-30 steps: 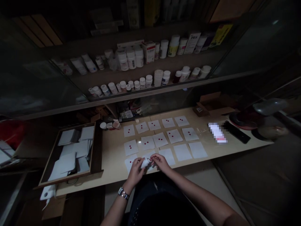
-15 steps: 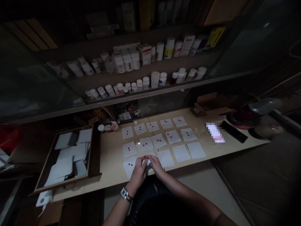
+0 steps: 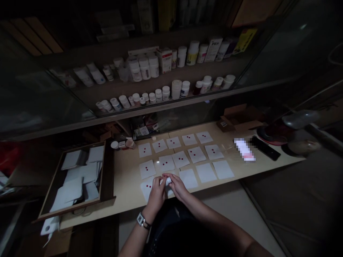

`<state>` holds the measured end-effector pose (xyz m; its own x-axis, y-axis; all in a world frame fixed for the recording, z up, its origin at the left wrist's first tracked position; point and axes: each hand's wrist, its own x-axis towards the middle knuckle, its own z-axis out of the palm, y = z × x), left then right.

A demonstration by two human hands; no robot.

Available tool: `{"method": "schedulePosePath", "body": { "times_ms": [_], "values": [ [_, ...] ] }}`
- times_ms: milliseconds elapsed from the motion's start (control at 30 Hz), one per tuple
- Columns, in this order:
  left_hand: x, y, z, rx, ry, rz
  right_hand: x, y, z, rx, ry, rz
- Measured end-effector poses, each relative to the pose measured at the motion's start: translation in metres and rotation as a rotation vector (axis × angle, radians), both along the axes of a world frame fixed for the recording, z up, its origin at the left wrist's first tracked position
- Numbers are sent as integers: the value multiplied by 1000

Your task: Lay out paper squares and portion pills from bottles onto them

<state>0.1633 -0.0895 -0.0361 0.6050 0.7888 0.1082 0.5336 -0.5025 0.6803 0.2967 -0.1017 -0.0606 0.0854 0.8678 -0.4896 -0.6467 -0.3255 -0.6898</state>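
Note:
A small white bottle [image 3: 168,181] is between my two hands, over the front row of white paper squares. My right hand [image 3: 178,186] curls around it from the right, fingers closed. From the left, my left hand [image 3: 157,190] meets it with pinched fingertips; whatever they may hold is hidden. Beneath my hands lies a paper square partly covered by them. To their left, one paper square [image 3: 145,191] carries two red pills [image 3: 148,186]. Bare front-row squares, such as this paper square [image 3: 206,172], lie to the right. Squares in the two rows behind bear red pills, mostly in pairs.
An open drawer [image 3: 101,185] of white paper stacks stands left. A lit phone [image 3: 244,149], a dark phone [image 3: 268,150] and an open carton [image 3: 238,117] lie right. Shelves of medicine bottles [image 3: 144,67] rise behind. A small white cap [image 3: 154,138] rests at the table's back.
My hands have shifted slightly and more of the white bottle shows between them. The view has moved a little. The paper squares and pills look unchanged.

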Motion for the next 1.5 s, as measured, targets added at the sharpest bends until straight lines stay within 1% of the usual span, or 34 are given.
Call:
{"method": "schedulePosePath", "body": {
  "times_ms": [200,367,500,633,733,867,1000,1100,1200,1300,1367,1433,1500],
  "values": [
    [-1,-1,5,6,45,12,-2,1,-1,36,47,6],
    [1,-3,12,-1,81,-18,-4,-2,-3,11,-11,8],
    [1,-2,9,-18,94,-19,-5,-3,-4,-5,-31,5],
    [0,-4,5,9,98,-7,-5,-2,1,-14,8,-14],
    [0,-5,8,33,96,-2,-5,-1,5,7,60,-30],
    [0,-3,12,16,68,-7,-7,-1,5,-7,25,-43],
    [-2,0,7,5,43,9,-7,0,1,-22,57,-36],
    [-5,0,-2,1,10,58,-6,2,0,-28,76,-27],
    [-8,-1,-8,-39,-35,123,-3,3,0,-8,57,-6],
    [-13,0,-11,-60,-77,170,5,0,0,42,-59,31],
    [-17,2,-12,-63,-93,174,13,-4,0,103,-254,81],
    [-20,3,-12,-66,-96,171,22,-7,3,195,-496,159],
    [-23,4,-11,-68,-92,162,30,-9,7,297,-689,245]
  ]
}}
